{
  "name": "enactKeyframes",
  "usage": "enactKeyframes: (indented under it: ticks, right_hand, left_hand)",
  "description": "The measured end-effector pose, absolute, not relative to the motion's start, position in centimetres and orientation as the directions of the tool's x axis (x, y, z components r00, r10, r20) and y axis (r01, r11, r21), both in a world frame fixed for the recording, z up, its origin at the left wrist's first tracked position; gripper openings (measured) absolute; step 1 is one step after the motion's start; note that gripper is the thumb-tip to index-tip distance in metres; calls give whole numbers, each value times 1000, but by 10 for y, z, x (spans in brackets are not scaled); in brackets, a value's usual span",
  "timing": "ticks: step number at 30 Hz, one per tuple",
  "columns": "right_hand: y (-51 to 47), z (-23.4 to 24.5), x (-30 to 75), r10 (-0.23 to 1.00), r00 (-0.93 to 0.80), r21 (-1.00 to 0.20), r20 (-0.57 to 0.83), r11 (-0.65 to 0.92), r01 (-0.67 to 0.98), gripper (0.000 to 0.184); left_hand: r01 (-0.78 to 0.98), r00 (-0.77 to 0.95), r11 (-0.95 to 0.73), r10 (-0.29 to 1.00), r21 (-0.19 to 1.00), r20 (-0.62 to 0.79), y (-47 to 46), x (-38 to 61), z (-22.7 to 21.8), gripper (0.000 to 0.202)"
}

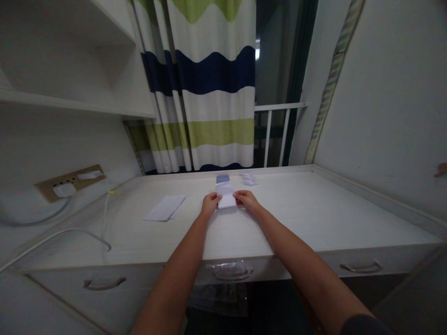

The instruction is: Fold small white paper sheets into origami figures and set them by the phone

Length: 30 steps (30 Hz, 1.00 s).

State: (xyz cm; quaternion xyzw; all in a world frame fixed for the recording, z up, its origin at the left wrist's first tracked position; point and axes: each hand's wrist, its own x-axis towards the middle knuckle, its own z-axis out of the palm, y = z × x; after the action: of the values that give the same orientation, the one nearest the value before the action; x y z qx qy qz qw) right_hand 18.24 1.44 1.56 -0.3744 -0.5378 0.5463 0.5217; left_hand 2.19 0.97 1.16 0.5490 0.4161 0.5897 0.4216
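Observation:
Both hands hold a small sheet of white paper (226, 195) above the middle of the white desk. My left hand (210, 204) pinches its left edge between thumb and fingers. On the opposite edge, my right hand (247, 199) grips the paper the same way. A crease seems to run across the sheet near its top. Just behind it lies a small blue-grey rectangular item (222, 178), partly hidden by the paper. Several small folded white paper pieces (248, 179) rest beyond my right hand.
A stack of white paper sheets (165, 208) lies to the left on the desk (307, 209). A white cable (75, 230) crosses the desk's left end, near a wall socket (70, 183). A striped curtain (220, 107) hangs behind. Drawer handles (104, 284) line the front.

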Motion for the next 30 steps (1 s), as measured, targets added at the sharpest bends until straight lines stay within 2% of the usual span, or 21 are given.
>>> enactKeyframes:
  ticks: [7, 12, 19, 24, 30]
  right_hand:
    - [17, 15, 182, 977, -141, -977, 158, 133, -169, 25]
    - [15, 14, 180, 971, -199, -985, 133, 108, -133, 22]
    - [19, 11, 181, 970, -174, -983, 170, 155, -98, 18]
    - [17, 12, 180, 969, -220, -988, 115, 88, -127, 16]
    - [12, 17, 179, 979, -183, -987, 92, 66, -145, 16]
  left_hand:
    - [-21, -42, -297, 954, 955, 296, 10, 22, 11, 23]
    - [3, -69, -331, 941, 944, 330, 11, 21, 10, 23]
    - [7, -61, -329, 943, 944, 329, 13, 21, 11, 22]
    - [15, -107, -362, 926, 932, 361, 12, 20, 13, 19]
    - [-14, -118, -331, 937, 943, 328, 14, 21, 11, 19]
